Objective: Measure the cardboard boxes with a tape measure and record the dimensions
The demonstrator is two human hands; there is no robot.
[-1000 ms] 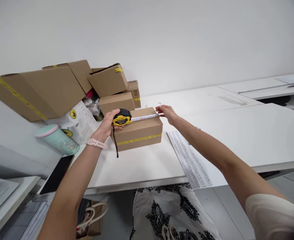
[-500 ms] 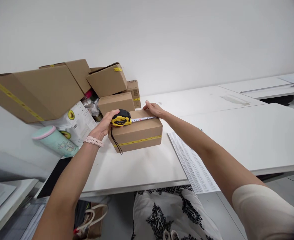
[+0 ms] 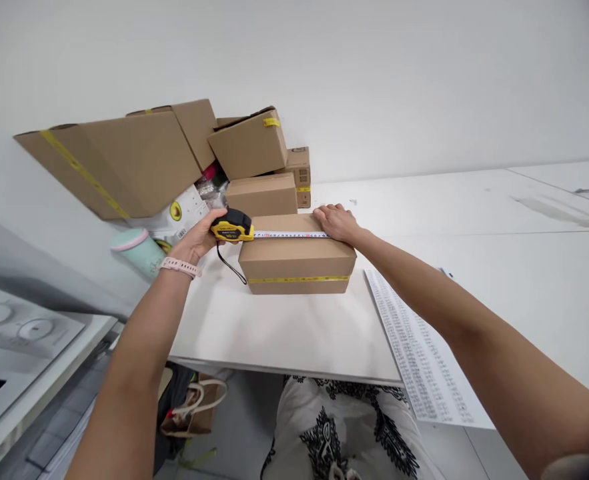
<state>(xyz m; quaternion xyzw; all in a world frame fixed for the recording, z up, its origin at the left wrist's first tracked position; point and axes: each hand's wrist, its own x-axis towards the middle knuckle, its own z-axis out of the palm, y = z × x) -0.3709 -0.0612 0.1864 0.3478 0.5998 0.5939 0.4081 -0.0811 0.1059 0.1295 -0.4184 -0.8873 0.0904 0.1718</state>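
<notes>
A shut brown cardboard box (image 3: 297, 263) with a yellow tape band sits on the white table (image 3: 284, 333). My left hand (image 3: 197, 238) grips a yellow and black tape measure (image 3: 231, 227) just off the box's left top corner. Its white blade (image 3: 289, 235) runs along the box's top towards the right. My right hand (image 3: 335, 221) rests on the top of the box at the far right, fingers pressed down on the blade's end.
Several brown boxes (image 3: 124, 160) pile up against the wall at the back left, with white packets and a mint cup (image 3: 137, 248) below them. A printed sheet (image 3: 419, 353) lies right of the box. A bag (image 3: 194, 413) sits under the table.
The view has shifted and the box now faces me squarely. My left hand has pulled the tape measure's case past the box's left edge. My right hand still pins the blade's end.
</notes>
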